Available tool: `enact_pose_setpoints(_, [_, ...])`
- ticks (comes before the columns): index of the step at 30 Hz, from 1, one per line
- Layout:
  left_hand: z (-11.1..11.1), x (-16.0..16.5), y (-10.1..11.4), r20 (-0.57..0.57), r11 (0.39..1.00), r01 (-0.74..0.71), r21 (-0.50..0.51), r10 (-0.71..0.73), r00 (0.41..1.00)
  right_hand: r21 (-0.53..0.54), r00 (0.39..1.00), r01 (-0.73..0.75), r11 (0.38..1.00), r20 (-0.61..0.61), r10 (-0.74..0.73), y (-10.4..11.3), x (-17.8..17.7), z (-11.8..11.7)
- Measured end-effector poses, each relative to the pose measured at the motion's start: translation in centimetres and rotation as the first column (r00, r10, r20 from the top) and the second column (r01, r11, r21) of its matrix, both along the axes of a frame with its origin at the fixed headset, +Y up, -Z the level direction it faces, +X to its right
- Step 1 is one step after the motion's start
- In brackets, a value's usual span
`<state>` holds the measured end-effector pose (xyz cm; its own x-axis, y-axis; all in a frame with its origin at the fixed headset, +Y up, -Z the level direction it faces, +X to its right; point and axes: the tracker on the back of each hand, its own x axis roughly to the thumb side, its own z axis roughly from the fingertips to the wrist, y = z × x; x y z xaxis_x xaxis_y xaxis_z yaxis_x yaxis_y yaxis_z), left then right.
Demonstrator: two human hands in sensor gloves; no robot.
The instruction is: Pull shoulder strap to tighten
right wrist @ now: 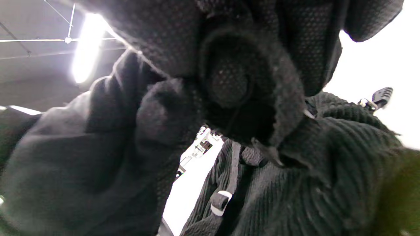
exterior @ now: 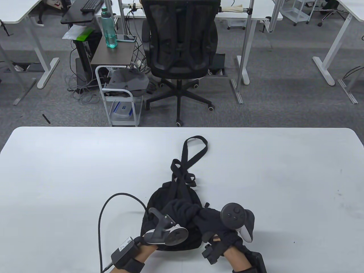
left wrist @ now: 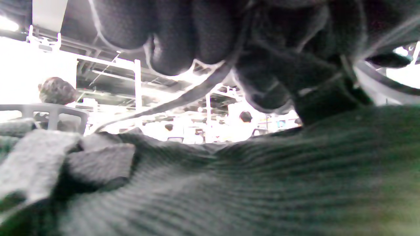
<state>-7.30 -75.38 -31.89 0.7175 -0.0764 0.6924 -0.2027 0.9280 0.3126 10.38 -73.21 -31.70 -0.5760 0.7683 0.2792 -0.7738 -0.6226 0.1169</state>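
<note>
Together, two hands, left hand and right hand, rest on one backpack; finger grip cannot be told.

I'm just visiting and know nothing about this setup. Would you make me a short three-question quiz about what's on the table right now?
1. True or false: both gloved hands are on the black backpack.
2. Which way does the long loop of shoulder strap run from the bag? A) toward the person B) away from the person, toward the office chair C) off the table's left edge
3. Fill in: the bottle on the small stand behind the table is ____ in colour.

Key: 1 true: left hand and right hand meet on the bag. 2 B. 3 green.
</note>
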Motion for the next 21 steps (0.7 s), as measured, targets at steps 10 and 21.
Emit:
enact_pose_setpoints(10, [-2.1, -1.2, -0.8, -0.069, 0.996, -0.018, -0.084, 0.012, 0.998, -0.083, 1.0, -0.001, 0.997, 0.002, 0.001, 0.6, 1.7, -0.7])
enact_pose_setpoints(21, [0.5, 0.2, 0.3, 0.039, 0.999, -0.015, 0.051, 0.013, 0.999, -0.029, 0.999, 0.026, 0.999, -0.031, -0.027, 0.4, 0.5, 0.0])
